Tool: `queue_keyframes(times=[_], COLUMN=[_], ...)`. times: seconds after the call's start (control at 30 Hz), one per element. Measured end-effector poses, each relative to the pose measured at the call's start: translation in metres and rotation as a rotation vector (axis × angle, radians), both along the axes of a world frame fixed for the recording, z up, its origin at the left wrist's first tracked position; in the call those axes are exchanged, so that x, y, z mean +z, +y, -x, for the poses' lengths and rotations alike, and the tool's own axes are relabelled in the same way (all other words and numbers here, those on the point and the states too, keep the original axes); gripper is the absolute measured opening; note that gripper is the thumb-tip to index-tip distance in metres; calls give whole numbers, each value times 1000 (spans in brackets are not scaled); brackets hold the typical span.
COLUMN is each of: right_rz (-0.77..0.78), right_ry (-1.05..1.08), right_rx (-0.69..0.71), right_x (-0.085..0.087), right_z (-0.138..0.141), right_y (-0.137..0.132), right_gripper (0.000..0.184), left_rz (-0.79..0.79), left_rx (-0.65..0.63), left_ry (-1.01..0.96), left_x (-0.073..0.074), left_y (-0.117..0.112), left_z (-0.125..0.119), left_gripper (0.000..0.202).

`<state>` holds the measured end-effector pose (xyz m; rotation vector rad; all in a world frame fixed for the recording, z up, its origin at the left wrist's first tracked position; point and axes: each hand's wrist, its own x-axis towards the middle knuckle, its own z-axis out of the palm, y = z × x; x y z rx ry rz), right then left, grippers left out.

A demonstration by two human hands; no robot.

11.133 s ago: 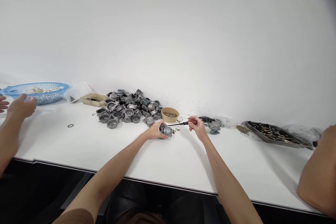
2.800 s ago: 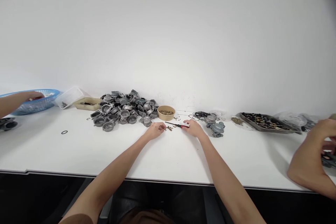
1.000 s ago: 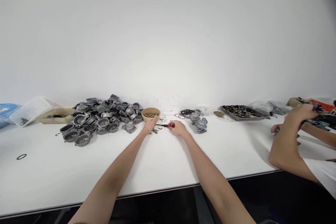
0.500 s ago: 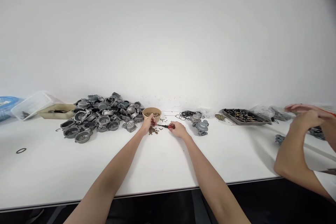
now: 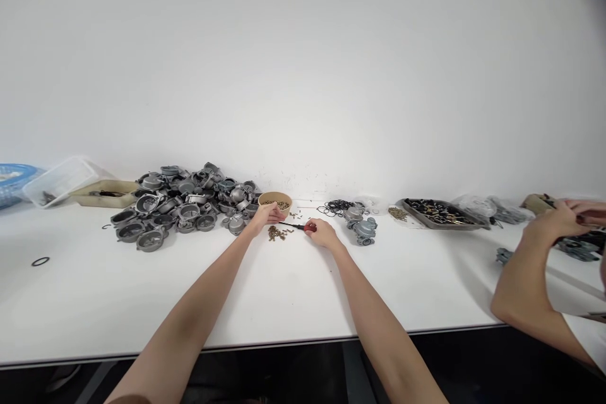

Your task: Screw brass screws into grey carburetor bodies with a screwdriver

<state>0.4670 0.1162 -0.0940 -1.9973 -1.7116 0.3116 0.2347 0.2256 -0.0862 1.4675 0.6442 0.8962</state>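
Note:
My right hand point(image 5: 324, 233) is closed round the red handle of a screwdriver point(image 5: 297, 226), whose dark shaft points left. At the screwdriver's tip is my left hand point(image 5: 266, 217), its fingers drawn together; whatever they hold is too small to make out. Just below those fingers lies a small pile of brass screws point(image 5: 276, 233). Behind the left hand stands a round tan bowl point(image 5: 275, 196) with more brass screws in it. Two grey metal housings point(image 5: 364, 231) stand to the right of my right hand.
A heap of grey metal housings point(image 5: 189, 208) covers the table's left part. Black rubber rings point(image 5: 337, 206) lie near the wall. A tray of dark and brass parts point(image 5: 442, 214) stands at right. A co-worker's arm point(image 5: 525, 278) reaches in at far right. One black ring point(image 5: 40, 261) lies far left.
My left hand has shifted slightly, its fingers now more level beside the screwdriver tip. My right hand has barely moved. The co-worker's hands have moved lower and to the right.

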Motion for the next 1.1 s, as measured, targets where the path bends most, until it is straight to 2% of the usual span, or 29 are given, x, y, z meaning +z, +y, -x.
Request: queue_keyframes(times=[0.07, 0.13, 0.2, 0.27, 0.4, 0.5, 0.6, 0.73, 0.87, 1.03, 1.1], right_rz=[6, 3, -2, 1, -13, -12, -12, -17, -27, -22, -23], right_ry=[0, 1, 3, 2, 0, -2, -5, 2, 2, 3, 4], right_rx=[-2, -2, 4, 6, 8, 7, 11, 8, 16, 12, 9], right_x=[2, 4, 6, 7, 7, 5, 3, 1, 1, 0, 0], right_z=[1, 3, 4, 4, 4, 3, 1, -1, -2, -2, -2], right_y=[-2, -4, -6, -6, -5, -3, -1, 0, 0, 1, 1], right_gripper=[22, 22, 21, 20, 20, 20, 21, 21, 22, 21, 21], left_rz=[-90, -194, -353, -435, -466, -493, -505, -478, -433, -490, -503], left_rx=[-7, -9, 1, 16, 18, 42, 55, 55, 27, -44, -47], left_ry=[91, 165, 289, 363, 420, 444, 456, 378, 309, 407, 420], left_x=[9, 12, 7, -5, -27, -33, -35, -36, -34, -30, -30], left_y=[2, 2, -1, -6, -13, -12, -10, -8, -13, -23, -25], left_z=[11, 26, 43, 55, 62, 55, 51, 53, 56, 56, 53], left_gripper=[50, 45, 41, 42, 48, 48, 42, 43, 50, 74, 73])
